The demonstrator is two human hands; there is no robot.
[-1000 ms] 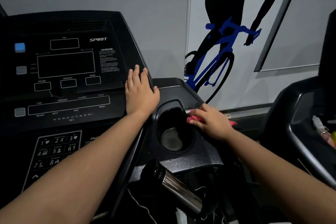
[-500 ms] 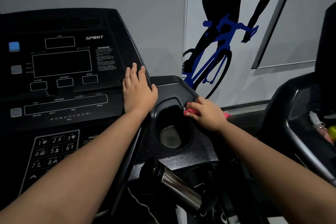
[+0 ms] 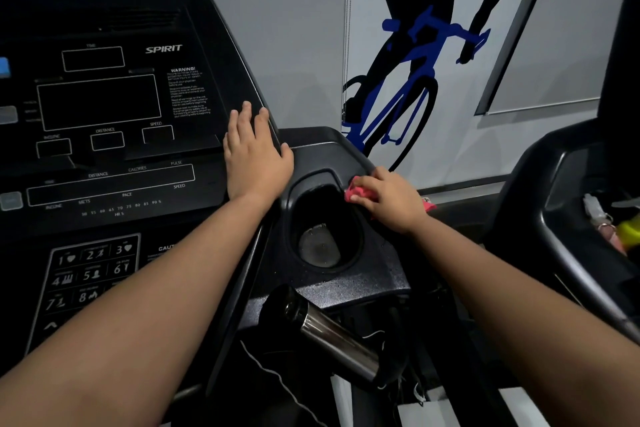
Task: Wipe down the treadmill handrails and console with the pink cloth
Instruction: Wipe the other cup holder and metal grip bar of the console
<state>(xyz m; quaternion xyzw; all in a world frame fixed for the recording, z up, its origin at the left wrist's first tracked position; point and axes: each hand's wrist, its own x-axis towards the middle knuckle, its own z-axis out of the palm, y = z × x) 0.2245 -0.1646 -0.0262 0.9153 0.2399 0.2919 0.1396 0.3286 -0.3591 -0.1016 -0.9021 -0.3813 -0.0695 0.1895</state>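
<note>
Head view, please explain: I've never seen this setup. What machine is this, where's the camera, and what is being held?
The camera sits on a person's head, looking down along both bare arms. The black panel is a treadmill console. The left hand rests flat on its right edge, holding nothing. The right hand grips the pink cloth against the rim of the cup holder. Below is a shiny metal handrail grip. Another machine stands at right.

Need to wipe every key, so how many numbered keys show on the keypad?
8. The top row holds 1, 2, 3; the middle row 4, 5, 6; the bottom row 7, 8. The left forearm covers the spot beside 8, so more may be hidden.
</note>
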